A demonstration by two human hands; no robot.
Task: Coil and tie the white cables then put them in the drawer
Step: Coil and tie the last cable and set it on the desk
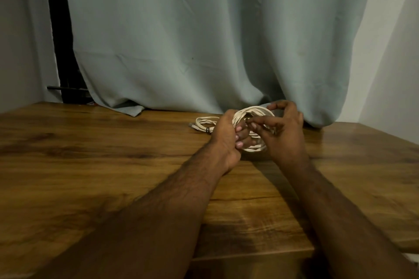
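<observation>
Right of centre in the frame, the left hand (pixel 226 133) grips a coil of white cable (pixel 254 115) above the wooden table (pixel 113 154), fingers curled round its strands. The right hand (pixel 283 133) pinches the coil's right side. A second, tied cable bundle (pixel 204 123) lies on the table just left of the hands, before a grey curtain (pixel 204 41).

Above the desk (pixel 113 154), left hand (pixel 224 136) grips a white cable coil (pixel 254 113); right hand (pixel 283 129) pinches it at three o'clock.
</observation>
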